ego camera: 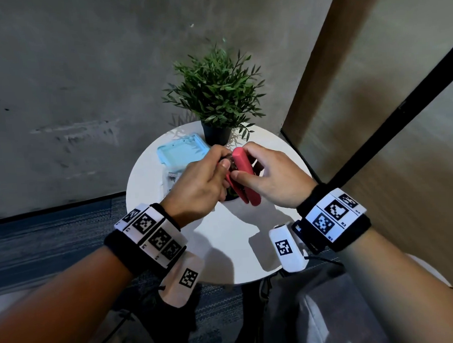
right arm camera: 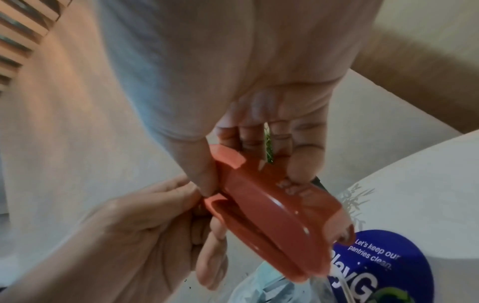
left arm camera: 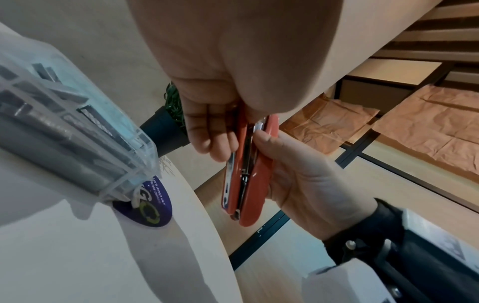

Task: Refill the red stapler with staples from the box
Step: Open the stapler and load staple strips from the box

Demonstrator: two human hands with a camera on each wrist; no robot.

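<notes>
While held above the round white table (ego camera: 219, 250), the red plastic stapler (ego camera: 242, 177) is gripped by both hands: left hand (ego camera: 199, 183) fingers curled on its base, right hand (ego camera: 275, 176) fingers clamped on its top. To the left, the clear plastic staple box (left arm camera: 77, 131) rests on the table.

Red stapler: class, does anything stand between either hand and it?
Nothing visible does. Both the left hand and right hand already hold the red plastic stapler directly, above the round white table.
</notes>
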